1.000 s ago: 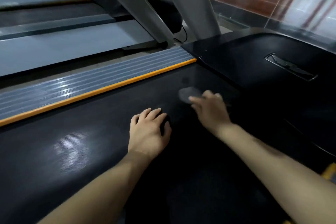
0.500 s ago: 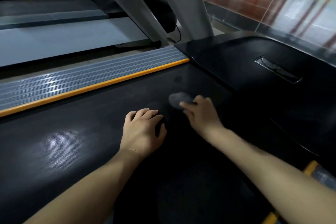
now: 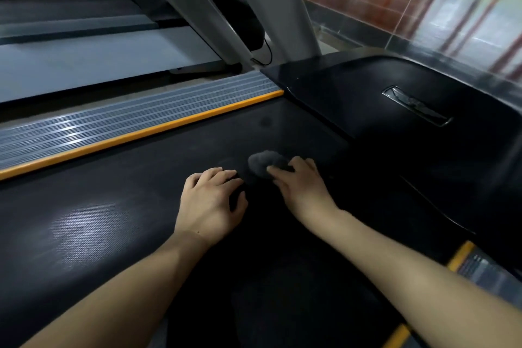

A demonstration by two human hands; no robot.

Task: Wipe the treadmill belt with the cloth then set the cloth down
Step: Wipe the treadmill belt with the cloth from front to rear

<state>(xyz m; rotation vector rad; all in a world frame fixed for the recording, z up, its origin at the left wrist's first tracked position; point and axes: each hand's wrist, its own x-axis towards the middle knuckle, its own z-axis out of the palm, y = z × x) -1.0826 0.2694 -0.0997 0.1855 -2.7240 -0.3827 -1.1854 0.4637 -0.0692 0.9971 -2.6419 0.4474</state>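
The black treadmill belt (image 3: 118, 195) fills the middle of the head view. A small dark grey cloth (image 3: 261, 162) lies bunched on the belt near its front end. My right hand (image 3: 300, 188) presses on the cloth, fingers gripping its near edge. My left hand (image 3: 210, 200) rests palm down on the belt just left of the cloth, fingers curled over something dark; what it is I cannot tell.
A grey ribbed side rail with an orange edge (image 3: 141, 133) runs along the belt's left side. The glossy black motor cover (image 3: 395, 121) rises ahead on the right. Silver uprights (image 3: 271, 3) stand beyond it. A second treadmill (image 3: 84, 56) lies to the left.
Both hands and the cloth sit slightly lower and further left in view than before; the right hand keeps pressing the cloth on the belt. The camera has shifted a little.
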